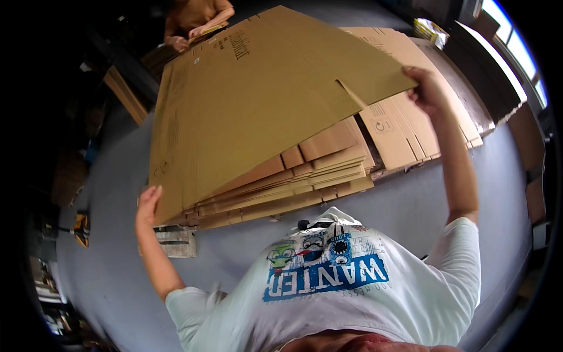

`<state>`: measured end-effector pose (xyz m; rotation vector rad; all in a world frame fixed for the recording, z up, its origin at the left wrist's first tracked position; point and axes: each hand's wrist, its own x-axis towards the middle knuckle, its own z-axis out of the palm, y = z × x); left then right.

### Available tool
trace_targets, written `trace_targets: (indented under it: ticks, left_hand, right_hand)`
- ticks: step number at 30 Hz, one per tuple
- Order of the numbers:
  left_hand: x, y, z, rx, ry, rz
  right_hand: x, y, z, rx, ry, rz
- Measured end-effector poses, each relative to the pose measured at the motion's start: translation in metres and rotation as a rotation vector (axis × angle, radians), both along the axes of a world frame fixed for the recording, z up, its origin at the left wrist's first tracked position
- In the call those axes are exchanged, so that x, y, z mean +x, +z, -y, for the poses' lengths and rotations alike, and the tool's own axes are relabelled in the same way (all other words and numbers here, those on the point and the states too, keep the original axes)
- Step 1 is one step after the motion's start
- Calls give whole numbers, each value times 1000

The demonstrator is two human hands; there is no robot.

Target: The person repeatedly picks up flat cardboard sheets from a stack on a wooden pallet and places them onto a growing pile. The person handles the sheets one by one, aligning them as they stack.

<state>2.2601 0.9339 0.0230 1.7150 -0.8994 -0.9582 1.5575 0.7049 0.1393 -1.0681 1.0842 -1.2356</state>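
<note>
A large flat brown cardboard sheet, printed and slotted, spans the space between my hands. My left hand pinches its near left corner, low beside the pile. At the right corner, my right hand grips the sheet's edge, holding that side raised and tilted. Beneath lies a stack of flattened cardboard boxes, with its layered near edges and slots showing. The sheet hides most of the stack's top. Whether the sheet's far edge rests on the stack cannot be seen.
Another stack of flat cardboard adjoins on the right. A wooden pallet shows under the left end. Across the stack, another person handles a piece of cardboard. A yellow-and-black object stands on the grey floor at left; boards lean farther back.
</note>
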Motion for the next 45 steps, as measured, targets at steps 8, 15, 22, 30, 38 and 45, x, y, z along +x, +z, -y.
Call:
trace_targets:
  ticks: [8,15,22,30,38,45]
  left_hand:
    - [-308,-56,126,-294,-131,-329]
    - [-588,-72,254,-331,-15,-118]
    - [-636,-105,226,-51,-598,52]
    - [-441,-5,113,-454,-529,87]
    - [-94,-30,11,-292,423,1014]
    - [34,-57,6,267,716,1246]
  right_hand:
    - [-243,41,-44,-485,-355,-57]
    - [-92,-98,-72,-30,-255,79]
    - [-170,-270,-10,290,-501,67]
    - [-174,-318,-14,418,-593,49]
    - [-160,-265,-44,231,-548,-742]
    - [64,-162,-36,-283,-191,-1084]
